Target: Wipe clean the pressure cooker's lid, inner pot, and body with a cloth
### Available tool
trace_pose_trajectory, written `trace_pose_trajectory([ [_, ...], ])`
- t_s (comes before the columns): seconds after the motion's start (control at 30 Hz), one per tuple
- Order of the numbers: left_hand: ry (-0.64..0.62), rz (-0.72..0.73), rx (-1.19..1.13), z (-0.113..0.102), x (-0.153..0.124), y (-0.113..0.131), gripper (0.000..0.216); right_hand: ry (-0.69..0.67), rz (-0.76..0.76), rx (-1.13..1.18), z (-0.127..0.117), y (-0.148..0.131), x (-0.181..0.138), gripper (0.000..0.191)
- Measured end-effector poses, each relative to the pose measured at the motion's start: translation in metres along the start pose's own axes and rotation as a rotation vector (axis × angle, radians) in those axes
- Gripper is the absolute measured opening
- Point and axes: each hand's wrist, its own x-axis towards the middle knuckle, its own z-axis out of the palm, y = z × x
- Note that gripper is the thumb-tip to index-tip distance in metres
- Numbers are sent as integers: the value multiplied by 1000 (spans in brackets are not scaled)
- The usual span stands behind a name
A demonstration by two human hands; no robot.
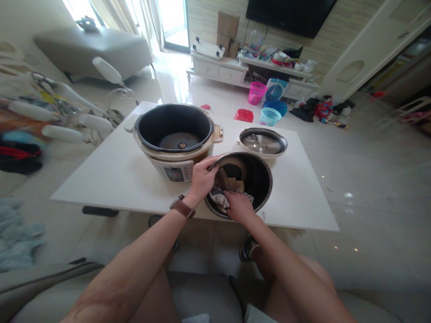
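A dark inner pot [259,179] sits at the near edge of the white table [111,179], tilted toward me. My left hand [202,177], with a brown watch on its wrist, grips the pot's left rim. My right hand [237,204] is inside the pot, closed on a rag [220,197] pressed against the inner wall. Just behind stands the open rice cooker body [173,137], with its heating plate visible. A metal lid [263,142] lies flat on the table to the right of the cooker.
A drying rack [63,114] with white bars stands left of the table. Pink, red and teal baskets [266,105] lie on the tiled floor behind. A white TV cabinet [232,72] lines the far wall. My knees are under the near table edge.
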Motion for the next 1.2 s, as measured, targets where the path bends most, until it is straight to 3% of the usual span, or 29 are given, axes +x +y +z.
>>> trace_pose_trajectory([
  [1.2, 11, -8, -12, -1, 1, 0, 30, -2, 1, 4, 0, -1, 3, 48],
])
